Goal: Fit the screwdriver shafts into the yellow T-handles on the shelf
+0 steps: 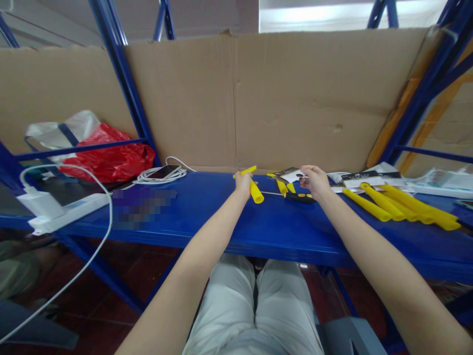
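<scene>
My left hand (pixel 243 184) is closed round a yellow tool with a thick, tube-like handle (pixel 256 192), its far end showing beyond my fingers. To the right, my right hand (pixel 316 181) pinches a black and white card (pixel 293 175) by its edge. Below that card lies a screwdriver (pixel 300 197) with a black and yellow handle, its shaft pointing left toward my left hand. Small yellow pieces (pixel 283 187) rest between the card and the screwdriver; their kind cannot be made out.
Several yellow handled tools (pixel 384 202) lie side by side on the blue shelf (pixel 207 212) at right, by more black and white cards (pixel 369 178). Cardboard (pixel 295 98) walls the back. At left are a phone (pixel 165 171), coiled white cable, power strip (pixel 70 212) and red bag (pixel 111 155).
</scene>
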`<state>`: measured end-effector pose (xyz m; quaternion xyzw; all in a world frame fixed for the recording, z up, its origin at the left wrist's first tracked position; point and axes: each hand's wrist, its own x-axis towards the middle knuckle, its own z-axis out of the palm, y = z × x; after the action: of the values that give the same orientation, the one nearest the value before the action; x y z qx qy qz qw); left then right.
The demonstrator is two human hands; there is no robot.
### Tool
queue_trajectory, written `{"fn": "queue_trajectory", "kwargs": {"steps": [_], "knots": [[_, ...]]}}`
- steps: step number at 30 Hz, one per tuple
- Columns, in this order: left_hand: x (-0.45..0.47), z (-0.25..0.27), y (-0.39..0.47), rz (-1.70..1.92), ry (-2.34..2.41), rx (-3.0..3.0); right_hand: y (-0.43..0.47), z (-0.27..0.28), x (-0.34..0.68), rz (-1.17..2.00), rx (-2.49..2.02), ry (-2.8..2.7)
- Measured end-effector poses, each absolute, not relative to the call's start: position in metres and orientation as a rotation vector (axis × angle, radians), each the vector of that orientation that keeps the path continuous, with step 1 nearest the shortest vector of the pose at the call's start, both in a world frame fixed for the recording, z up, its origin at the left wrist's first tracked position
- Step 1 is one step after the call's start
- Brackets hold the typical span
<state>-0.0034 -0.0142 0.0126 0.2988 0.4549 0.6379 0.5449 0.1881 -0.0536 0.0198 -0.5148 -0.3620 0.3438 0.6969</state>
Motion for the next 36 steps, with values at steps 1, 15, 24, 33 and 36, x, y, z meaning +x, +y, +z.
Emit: {"fn": "queue_trajectory", "kwargs": {"steps": [1, 15, 24, 33, 36], "knots": [[-0.003, 0.013, -0.014, 1.51, 1.079, 0.706, -0.054, 0.02, 0.187, 0.766, -1.15, -0.819], [-0.002, 0.009, -0.012, 1.477, 1.07, 0.745, -0.054, 0.016, 0.188, 0.753, -1.139, -0.923], [-0.001, 0.009, -0.012, 1.462, 1.065, 0.751, -0.05, 0.014, 0.194, 0.743, -1.162, -0.901], [0.0, 0.008, -0.013, 1.458, 1.058, 0.769, -0.053, 0.016, 0.19, 0.745, -1.17, -0.897], [0.0, 0.008, -0.013, 1.45, 1.067, 0.775, -0.053, 0.016, 0.191, 0.746, -1.169, -0.913]]}}
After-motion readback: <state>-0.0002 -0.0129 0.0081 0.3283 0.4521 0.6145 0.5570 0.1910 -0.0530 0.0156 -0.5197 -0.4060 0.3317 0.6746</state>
